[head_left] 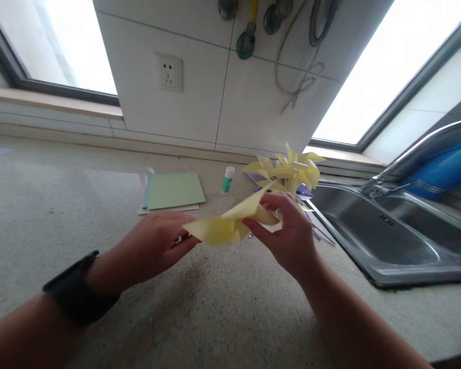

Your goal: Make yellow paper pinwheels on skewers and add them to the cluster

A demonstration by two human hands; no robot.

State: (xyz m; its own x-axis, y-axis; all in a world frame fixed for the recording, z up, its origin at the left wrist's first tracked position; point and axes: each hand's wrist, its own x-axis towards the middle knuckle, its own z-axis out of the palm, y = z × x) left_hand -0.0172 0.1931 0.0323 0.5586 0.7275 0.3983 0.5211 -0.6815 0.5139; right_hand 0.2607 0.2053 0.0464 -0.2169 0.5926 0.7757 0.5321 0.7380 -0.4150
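Observation:
A folded piece of yellow paper is held above the counter between both hands. My left hand, with a black band on its wrist, grips the paper's left end with fingers closed under it. My right hand pinches the paper's right end between thumb and fingers. Behind my right hand lies a pile of folded yellow paper shapes with some purple paper pieces beneath it.
A stack of green, blue and white sheets lies on the speckled counter, a glue stick stands beside it. A steel sink with a faucet is on the right. A wall socket and hanging utensils are behind.

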